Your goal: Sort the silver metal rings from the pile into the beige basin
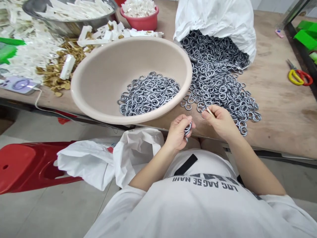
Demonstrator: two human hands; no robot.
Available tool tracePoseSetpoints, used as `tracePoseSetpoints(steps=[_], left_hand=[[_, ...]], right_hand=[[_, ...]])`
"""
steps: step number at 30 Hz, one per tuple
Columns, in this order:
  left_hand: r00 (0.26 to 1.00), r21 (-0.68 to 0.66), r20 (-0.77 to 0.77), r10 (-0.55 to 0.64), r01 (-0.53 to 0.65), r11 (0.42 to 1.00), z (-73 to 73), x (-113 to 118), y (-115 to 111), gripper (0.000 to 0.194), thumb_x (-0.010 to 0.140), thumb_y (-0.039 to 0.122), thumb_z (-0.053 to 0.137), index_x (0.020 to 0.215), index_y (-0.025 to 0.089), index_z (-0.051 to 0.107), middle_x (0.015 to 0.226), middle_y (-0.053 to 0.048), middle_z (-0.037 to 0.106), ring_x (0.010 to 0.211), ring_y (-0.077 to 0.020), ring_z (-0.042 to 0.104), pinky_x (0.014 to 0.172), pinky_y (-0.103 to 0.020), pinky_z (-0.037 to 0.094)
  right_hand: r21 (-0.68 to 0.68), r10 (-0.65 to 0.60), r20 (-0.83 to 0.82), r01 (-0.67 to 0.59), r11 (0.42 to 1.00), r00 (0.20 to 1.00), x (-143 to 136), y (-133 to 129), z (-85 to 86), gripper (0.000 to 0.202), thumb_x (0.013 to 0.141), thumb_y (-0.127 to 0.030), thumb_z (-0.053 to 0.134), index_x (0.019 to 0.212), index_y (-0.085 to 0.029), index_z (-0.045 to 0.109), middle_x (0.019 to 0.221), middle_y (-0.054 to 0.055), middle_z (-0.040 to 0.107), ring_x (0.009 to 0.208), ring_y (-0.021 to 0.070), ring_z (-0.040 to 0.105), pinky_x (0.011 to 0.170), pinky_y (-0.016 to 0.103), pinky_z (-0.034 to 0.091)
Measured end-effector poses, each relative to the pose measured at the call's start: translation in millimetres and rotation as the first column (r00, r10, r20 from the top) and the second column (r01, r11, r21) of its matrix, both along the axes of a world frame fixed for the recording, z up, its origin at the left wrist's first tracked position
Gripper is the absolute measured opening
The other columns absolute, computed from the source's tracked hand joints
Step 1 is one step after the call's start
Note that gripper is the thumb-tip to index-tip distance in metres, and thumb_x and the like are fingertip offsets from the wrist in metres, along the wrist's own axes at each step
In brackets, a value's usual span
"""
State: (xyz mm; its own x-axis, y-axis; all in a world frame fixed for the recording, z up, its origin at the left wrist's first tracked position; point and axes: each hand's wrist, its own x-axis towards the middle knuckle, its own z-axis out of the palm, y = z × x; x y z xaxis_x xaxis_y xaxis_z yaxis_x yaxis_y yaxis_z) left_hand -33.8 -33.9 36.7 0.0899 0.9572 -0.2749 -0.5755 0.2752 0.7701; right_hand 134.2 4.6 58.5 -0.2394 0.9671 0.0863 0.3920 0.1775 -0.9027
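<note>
My left hand (180,131) is closed around a few grey rings (188,128), just in front of the table edge. In my right hand (220,120) a thin pale stick (210,112) is pinched, its tip at the near side of a loose pile of grey rings (213,79). A single ring (200,106) lies at the stick's tip; whether the stick passes through it I cannot tell. To the left, a large beige basin (99,82) holds many more grey rings (151,94) on its bottom.
A white sack (215,16) lies open behind the pile. Scissors (299,77) rest at the right. White and brass-coloured parts, a steel bowl (74,26), a red bowl (143,22) and a phone (19,84) occupy the left. Below stand a red stool (22,165) and a white bag (133,155).
</note>
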Motion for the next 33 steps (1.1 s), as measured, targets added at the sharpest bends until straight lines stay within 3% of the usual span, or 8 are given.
tracePoseSetpoints(steps=[2, 5, 16, 20, 25, 29, 33], left_hand=[[0.997, 0.042, -0.051, -0.06, 0.062, 0.997, 1.8, 10.1, -0.6, 0.041, 0.074, 0.042, 0.079, 0.072, 0.018, 0.046, 0.059, 0.004, 0.06, 0.038, -0.0021, 0.038, 0.036, -0.016, 0.023], [0.987, 0.108, -0.088, -0.131, 0.14, 0.984, 4.3, 22.1, -3.8, 0.04, 0.076, 0.047, 0.078, 0.081, 0.02, 0.049, 0.059, 0.005, 0.061, 0.038, -0.0031, 0.037, 0.036, -0.016, 0.025], [0.956, 0.173, -0.188, -0.224, 0.257, 0.951, 0.5, 39.7, -6.2, 0.04, 0.084, 0.056, 0.067, 0.092, 0.02, 0.055, 0.064, 0.004, 0.061, 0.042, -0.005, 0.045, 0.037, -0.016, 0.031], [0.948, 0.145, -0.182, -0.262, 0.29, 0.946, 2.5, 47.0, -6.2, 0.041, 0.084, 0.058, 0.067, 0.083, 0.019, 0.052, 0.058, 0.006, 0.054, 0.041, -0.0041, 0.038, 0.037, -0.016, 0.029], [0.938, 0.116, -0.087, -0.337, 0.345, 0.931, 9.0, 50.4, -6.9, 0.039, 0.087, 0.055, 0.064, 0.081, 0.018, 0.052, 0.057, 0.006, 0.047, 0.042, -0.0039, 0.031, 0.037, -0.015, 0.025], [0.932, 0.057, -0.006, -0.363, 0.362, 0.93, 13.0, 49.0, -6.9, 0.039, 0.086, 0.052, 0.067, 0.079, 0.018, 0.051, 0.056, 0.007, 0.043, 0.041, -0.003, 0.028, 0.036, -0.014, 0.022], [0.934, 0.028, 0.015, -0.358, 0.357, 0.934, 13.3, 48.3, -7.4, 0.038, 0.086, 0.051, 0.068, 0.08, 0.017, 0.052, 0.055, 0.008, 0.042, 0.039, -0.0026, 0.027, 0.035, -0.014, 0.022]], right_hand=[[-0.125, -0.009, -0.239, -0.022, 0.992, 0.971, 4.6, -17.0, 3.6, 0.037, 0.089, -0.055, 0.065, 0.077, -0.021, 0.057, 0.062, -0.004, 0.047, 0.055, 0.0108, 0.039, 0.052, 0.025, 0.033], [-0.223, -0.073, -0.408, -0.022, 0.975, 0.91, 5.0, -35.3, 2.3, 0.04, 0.085, -0.058, 0.068, 0.077, -0.021, 0.057, 0.06, -0.005, 0.048, 0.051, 0.0089, 0.038, 0.048, 0.024, 0.03], [-0.263, -0.128, -0.556, -0.028, 0.964, 0.821, 13.8, -48.7, -12.8, 0.034, 0.083, -0.051, 0.074, 0.078, -0.021, 0.059, 0.064, -0.004, 0.056, 0.049, 0.0081, 0.043, 0.046, 0.023, 0.032], [-0.19, -0.155, -0.442, 0.076, 0.979, 0.884, 20.1, -50.1, -15.2, 0.036, 0.086, -0.054, 0.07, 0.078, -0.021, 0.057, 0.062, -0.004, 0.052, 0.052, 0.0098, 0.041, 0.049, 0.024, 0.032], [0.076, -0.241, -0.254, 0.267, 0.961, 0.937, 34.7, -50.5, -11.8, 0.035, 0.092, -0.054, 0.062, 0.079, -0.022, 0.055, 0.065, -0.004, 0.044, 0.058, 0.0117, 0.037, 0.055, 0.027, 0.03], [0.381, -0.129, 0.098, 0.083, 0.921, 0.987, 44.3, -56.3, -4.9, 0.039, 0.095, -0.053, 0.057, 0.074, -0.021, 0.054, 0.065, -0.002, 0.046, 0.06, 0.0127, 0.04, 0.058, 0.029, 0.028], [0.488, -0.139, 0.295, -0.024, 0.873, 0.946, 43.7, -60.3, -4.0, 0.041, 0.097, -0.048, 0.055, 0.068, -0.02, 0.05, 0.066, -0.001, 0.05, 0.062, 0.0124, 0.045, 0.06, 0.029, 0.029]])
